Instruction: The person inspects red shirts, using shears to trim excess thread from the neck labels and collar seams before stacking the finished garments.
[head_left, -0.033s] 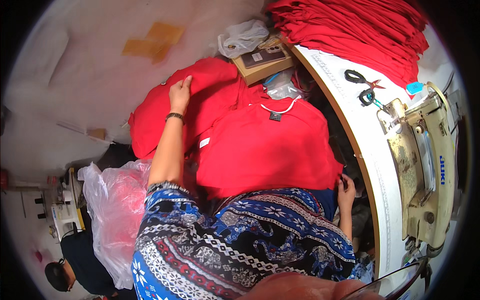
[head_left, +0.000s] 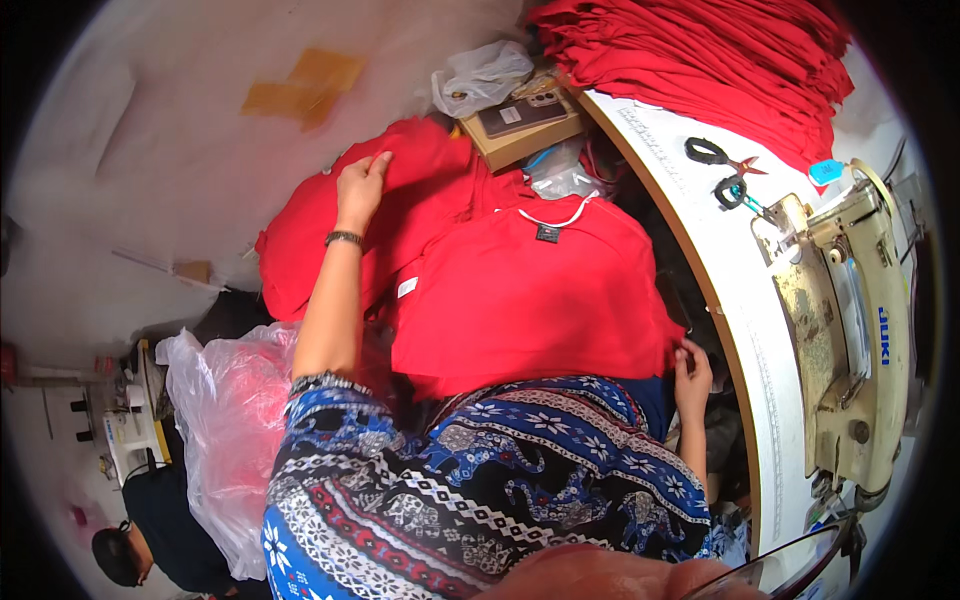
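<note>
Here, line by line:
Left hand: the left hand (head_left: 360, 188) reaches far out over the heap of red garments (head_left: 320, 250), fingers bent down and pinching a fold of red cloth near the heap's far edge; a dark bracelet sits on the wrist.
Right hand: the right hand (head_left: 692, 372) lies low at the person's right side, fingers curled onto the near right corner of the red shirt (head_left: 530, 300), gripping its hem.
Red shirt: it is spread flat across the person's lap, collar away from the body, a small dark label showing inside the white-edged neck.
Heap: it lies just beside and partly under the shirt, on the person's left.
Lap: blue patterned clothing shows below the shirt.
Sewing table: the white table (head_left: 740, 300) curves along the right, with a cream sewing machine (head_left: 850, 330) on it and black scissors (head_left: 715, 155) near its far end.
Stack: folded red garments (head_left: 720, 60) are piled at the table's far end.
Box: a cardboard box (head_left: 520, 130) stands beyond the shirt, a clear plastic bag (head_left: 480, 75) touching it.
Floor: a pink plastic bag (head_left: 225, 420) sits at the left.
</note>
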